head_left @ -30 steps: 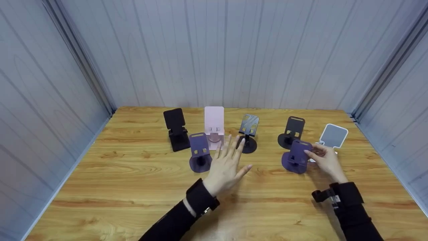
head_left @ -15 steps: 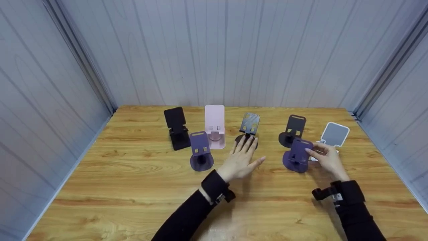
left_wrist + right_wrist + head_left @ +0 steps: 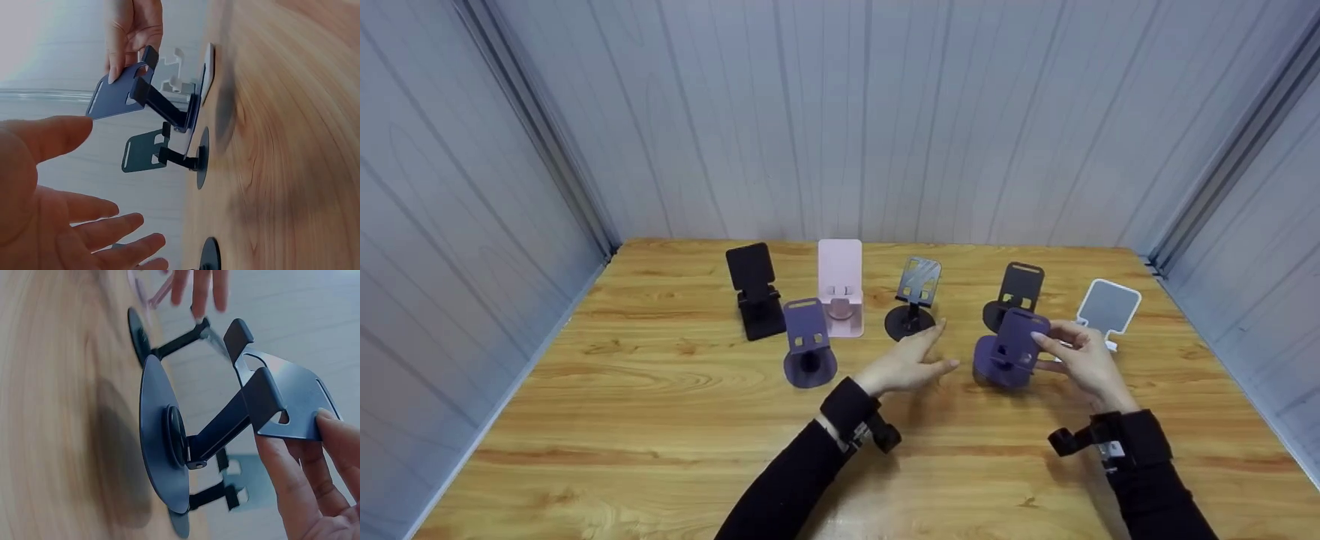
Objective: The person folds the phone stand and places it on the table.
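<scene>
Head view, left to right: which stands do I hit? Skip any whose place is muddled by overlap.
Black stand → left purple stand → pink stand → shiny stand → held purple stand → white-rimmed stand.

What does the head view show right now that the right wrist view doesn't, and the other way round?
Only the head view: the black stand, the second purple stand and the white-framed stand.

Only the right wrist view: the small rivet on the held purple stand, and what looks like a gap under its base.

Both: the right hand pinching that stand's plate, part of the left hand, the dark grey stand, at least part of the pink stand, and the tabletop.
</scene>
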A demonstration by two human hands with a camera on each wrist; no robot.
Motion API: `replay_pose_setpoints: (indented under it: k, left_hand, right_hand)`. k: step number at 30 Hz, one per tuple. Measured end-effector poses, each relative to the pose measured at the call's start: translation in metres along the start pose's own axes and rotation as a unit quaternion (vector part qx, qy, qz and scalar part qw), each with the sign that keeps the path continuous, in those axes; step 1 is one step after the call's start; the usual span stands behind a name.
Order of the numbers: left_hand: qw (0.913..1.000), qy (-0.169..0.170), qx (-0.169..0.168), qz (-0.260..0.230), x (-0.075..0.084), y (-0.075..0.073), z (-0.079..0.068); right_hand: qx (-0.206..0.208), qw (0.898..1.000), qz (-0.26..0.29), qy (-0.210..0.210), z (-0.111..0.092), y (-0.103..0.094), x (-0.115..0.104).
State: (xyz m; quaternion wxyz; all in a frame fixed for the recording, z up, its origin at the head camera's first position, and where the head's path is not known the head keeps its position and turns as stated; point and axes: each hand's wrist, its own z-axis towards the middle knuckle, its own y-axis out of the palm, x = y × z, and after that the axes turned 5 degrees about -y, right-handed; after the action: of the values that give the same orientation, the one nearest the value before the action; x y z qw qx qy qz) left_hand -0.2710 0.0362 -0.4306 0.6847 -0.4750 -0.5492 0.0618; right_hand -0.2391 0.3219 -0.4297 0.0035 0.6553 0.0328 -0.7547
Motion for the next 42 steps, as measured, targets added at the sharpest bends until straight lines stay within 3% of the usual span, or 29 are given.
replay_pose_setpoints:
  k: [4, 7, 11, 17, 20, 26, 31, 42]
  left_hand:
    - [0.9959, -0.01, 0.003, -0.09, -0.003, 0.002, 0.002]
    - [0.9836, -0.014, 0.007, -0.18, -0.004, 0.006, 0.006]
    - [0.96, -0.019, 0.003, -0.279, -0.004, 0.013, 0.01]
    - [0.9105, -0.046, -0.004, -0.411, -0.004, 0.017, 0.013]
    - [0.8987, -0.061, 0.014, -0.434, -0.005, 0.016, 0.013]
    - [0.8955, -0.054, 0.048, -0.439, -0.004, 0.013, 0.013]
    - [0.9054, -0.028, 0.073, -0.417, -0.002, 0.012, 0.012]
    - [0.9229, -0.001, 0.093, -0.374, -0.001, 0.01, 0.011]
  right_hand:
    - [-0.005, 1.0, 0.011, -0.015, -0.003, 0.011, -0.006]
    - [-0.008, 0.999, 0.018, -0.027, -0.006, 0.019, -0.014]
    - [-0.016, 0.999, 0.027, -0.041, -0.011, 0.03, -0.024]
    - [-0.03, 0.997, 0.038, -0.056, -0.016, 0.041, -0.03]
    - [-0.029, 0.997, 0.048, -0.059, -0.017, 0.044, -0.03]
    - [-0.022, 0.997, 0.047, -0.062, -0.016, 0.05, -0.029]
    - [-0.008, 0.997, 0.041, -0.067, -0.016, 0.055, -0.03]
    - [-0.005, 0.997, 0.024, -0.071, -0.019, 0.058, -0.035]
